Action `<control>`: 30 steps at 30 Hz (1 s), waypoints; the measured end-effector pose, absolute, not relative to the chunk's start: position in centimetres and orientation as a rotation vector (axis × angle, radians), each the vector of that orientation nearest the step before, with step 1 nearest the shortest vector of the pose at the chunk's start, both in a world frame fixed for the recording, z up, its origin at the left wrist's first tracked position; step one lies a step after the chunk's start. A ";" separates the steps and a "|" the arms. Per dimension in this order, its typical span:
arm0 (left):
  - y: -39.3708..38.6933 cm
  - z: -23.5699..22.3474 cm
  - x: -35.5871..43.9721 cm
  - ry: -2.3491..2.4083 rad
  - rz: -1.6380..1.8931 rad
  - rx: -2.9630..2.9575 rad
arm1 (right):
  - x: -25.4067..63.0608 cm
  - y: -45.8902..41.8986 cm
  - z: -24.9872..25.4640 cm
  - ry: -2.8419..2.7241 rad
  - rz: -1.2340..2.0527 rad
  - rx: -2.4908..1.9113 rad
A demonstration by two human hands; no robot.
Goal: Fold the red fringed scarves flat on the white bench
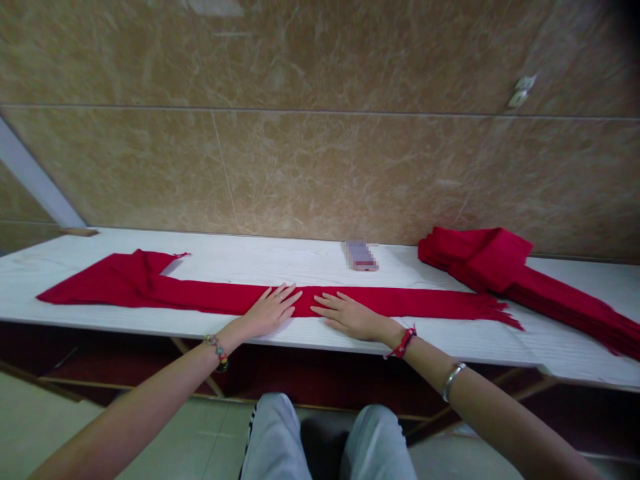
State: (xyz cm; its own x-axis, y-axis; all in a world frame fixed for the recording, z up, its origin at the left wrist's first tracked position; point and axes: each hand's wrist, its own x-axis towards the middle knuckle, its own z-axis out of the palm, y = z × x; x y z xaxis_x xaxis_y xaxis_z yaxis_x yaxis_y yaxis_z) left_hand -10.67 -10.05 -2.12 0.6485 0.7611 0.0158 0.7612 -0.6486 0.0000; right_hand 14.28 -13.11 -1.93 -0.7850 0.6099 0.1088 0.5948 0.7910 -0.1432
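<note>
A long red scarf point(420, 302) lies in a narrow strip along the white table. Its fringed end points right, while its left end spreads into a wider, loosely bunched corner. Near the middle of the strip, my left hand point(267, 311) rests flat on the cloth with fingers stretched out. Just to its right, my right hand point(353, 317) also lies flat on the scarf, fingers spread and pointing left. The fingertips of both hands are close together, with a small gap of red cloth between them. Neither hand grips anything.
A pile of folded red scarves point(480, 260) sits at the right, reaching towards the table's right edge. Behind the strip lies a phone point(362, 256), its screen blurred out. The white table point(260, 257) stands against a brown tiled wall point(300, 173). Dark shelf space shows below the tabletop.
</note>
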 end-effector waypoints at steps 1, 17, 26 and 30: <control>-10.1 -2.2 -10.7 -1.342 0.037 -2.856 | 14.4 -13.1 -1.9 -2.836 0.179 -0.969; -10.2 -2.0 -10.2 -1.665 0.114 -2.718 | 13.2 -11.5 -3.8 -2.508 -0.008 -1.533; -9.1 -2.6 -11.9 -1.606 0.101 -2.719 | 34.8 -15.4 -5.6 -2.426 -0.463 -2.029; -8.2 -2.0 -13.0 -1.652 0.223 -2.740 | 36.2 -16.1 -4.7 -2.307 -0.503 -2.114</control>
State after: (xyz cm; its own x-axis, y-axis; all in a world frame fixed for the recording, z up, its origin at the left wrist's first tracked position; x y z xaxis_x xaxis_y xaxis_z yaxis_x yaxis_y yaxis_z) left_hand -12.99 -8.15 -2.00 0.4606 0.8744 -0.1527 0.8835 -0.4681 -0.0156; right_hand 36.15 -16.10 -4.71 -0.1100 0.9752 0.1921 0.9665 0.0599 0.2494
